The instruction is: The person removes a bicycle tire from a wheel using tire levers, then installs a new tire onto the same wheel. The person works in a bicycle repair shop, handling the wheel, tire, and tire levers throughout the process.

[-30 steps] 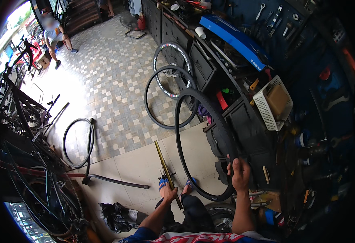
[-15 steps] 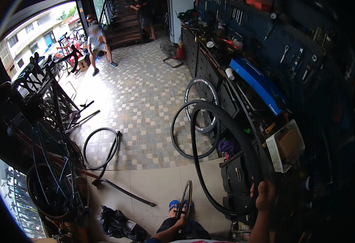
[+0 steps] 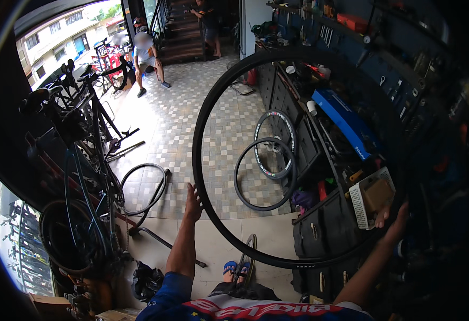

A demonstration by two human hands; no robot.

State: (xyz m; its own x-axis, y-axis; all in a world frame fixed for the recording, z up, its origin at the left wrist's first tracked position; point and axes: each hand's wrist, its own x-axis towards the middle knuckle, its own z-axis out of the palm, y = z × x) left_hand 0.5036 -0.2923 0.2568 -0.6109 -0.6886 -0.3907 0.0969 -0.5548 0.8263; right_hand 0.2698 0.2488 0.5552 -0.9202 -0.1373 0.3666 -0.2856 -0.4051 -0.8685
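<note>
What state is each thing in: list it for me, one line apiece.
Tire: unmounted, raised
Left grip: open, at the tire's left edge
Right grip: at the tire's lower right, closure unclear
Rim: on edge by the feet
Wheel: upright by the drawers
Hoop: upright, overlapping the wheel in view
Bag: crumpled
Basket: holding a carton

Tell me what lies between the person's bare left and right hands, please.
Between the left hand and the right hand is a large, round, black rubber tyre, as the head view shows; patterned floor tiles appear through its open middle.
</note>
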